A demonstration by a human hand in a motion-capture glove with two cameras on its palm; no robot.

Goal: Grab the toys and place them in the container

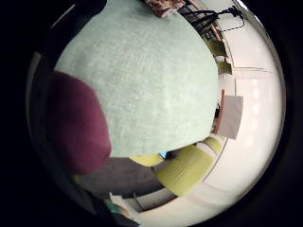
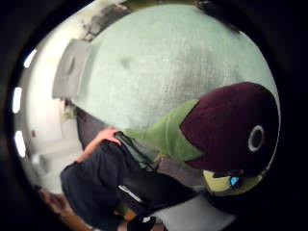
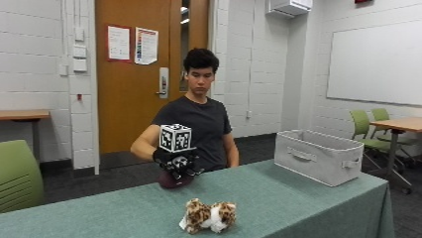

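Item 1: gloved right hand (image 3: 178, 166), at the far edge of the tabletop (image 3: 277, 198), directly in front of the seated person. Its fingers are curled down over a dark maroon plush toy (image 3: 175, 179), gripping it from above. The toy's underside sits at or just above the cloth; contact cannot be told.

Item 2: the same maroon toy in the thumb-side palm view (image 2: 231, 127) shows a green patch and a pale ring-shaped eye, with the green cloth close behind it. In the little-finger-side view (image 1: 78, 123) only a rounded maroon part appears against the cloth.

Item 3: spotted leopard plush toy (image 3: 210, 216), lying on the tabletop at about 5 o'clock from the held toy, near the front edge, well apart from the hand.

Item 4: grey fabric container (image 3: 318, 156), open-topped, standing on the tabletop at about 3 o'clock from the hand, well apart from both toys.
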